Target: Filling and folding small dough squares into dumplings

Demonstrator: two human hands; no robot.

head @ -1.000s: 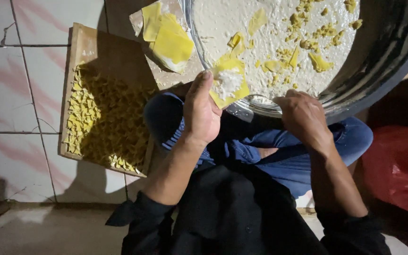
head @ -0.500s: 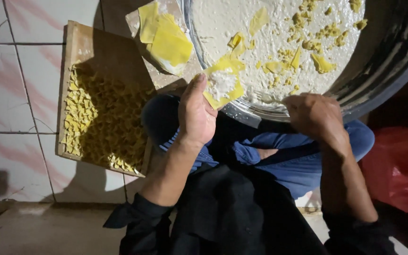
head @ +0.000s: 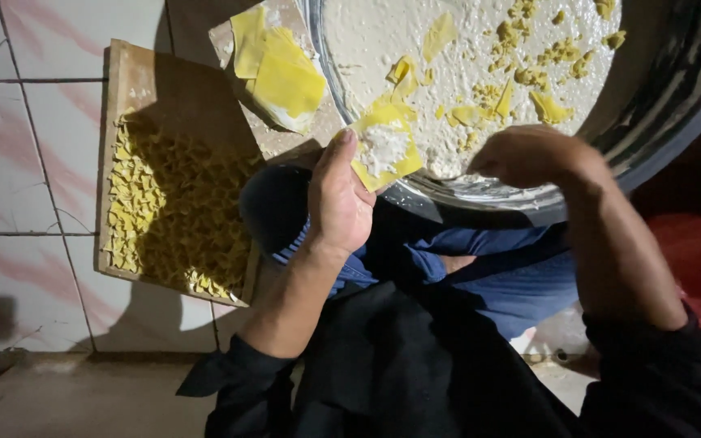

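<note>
The floor was laid with large white tiles streaked with pink (head: 50,146), dimly lit, with a strip of plain concrete at the near edge. A wide round metal basin (head: 659,105), dusted white with flour inside, served as the landmark, filling the upper right of the view.

The left hand (head: 341,203) was raised just at the basin's near rim, fingers held together and curled loosely upward, cradling a square yellow dough wrapper (head: 383,146) on the fingertips; a lump of white filling lay at the wrapper's middle. The wrapper hung over the basin's near edge. The right hand (head: 529,154) hovered over the basin's near rim, just right of the wrapper, its fingers bunched and bent downward; whether they pinched anything could not be told.

Inside the basin lay scattered yellow dough scraps (head: 529,65) and crumbs across the floured bottom. Left of the basin, touching its rim, a small floured board carried a stack of flat yellow wrappers (head: 281,73). Further left of the basin, a shallow rectangular wooden tray (head: 123,73) rested on the tiles, its lower part packed with many small folded yellow dumplings (head: 168,219), its upper part bare.

Below the basin were the person's blue trousers (head: 480,276) and black sleeves.
</note>
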